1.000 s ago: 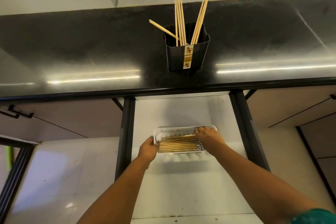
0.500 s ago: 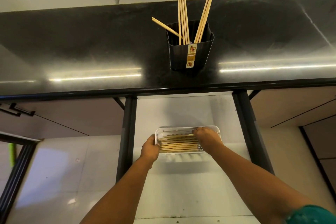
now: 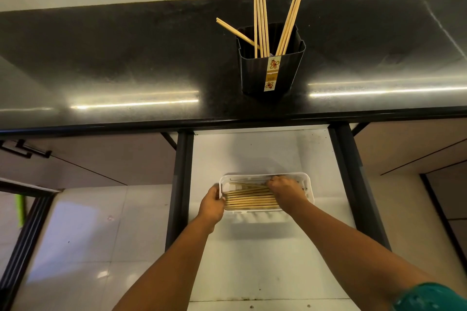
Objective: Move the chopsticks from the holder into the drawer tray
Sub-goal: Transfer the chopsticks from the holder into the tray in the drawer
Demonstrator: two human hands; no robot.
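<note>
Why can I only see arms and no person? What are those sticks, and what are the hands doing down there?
The camera sits on the person's head and looks down, so you see only their two arms, just as you see your own. There is no robot here.

The dark shiny surface is a counter. On it stands a black holder with some chopsticks sticking out of the top, most upright and one leaning to the left.

Below the counter a white drawer is pulled open. Inside it sits a clear tray, where more chopsticks lie flat, side by side.

The left hand rests on the tray's left end. The right hand reaches into the tray, its fingers on the chopsticks there. Whether it is pinching any of them cannot be seen.
</note>
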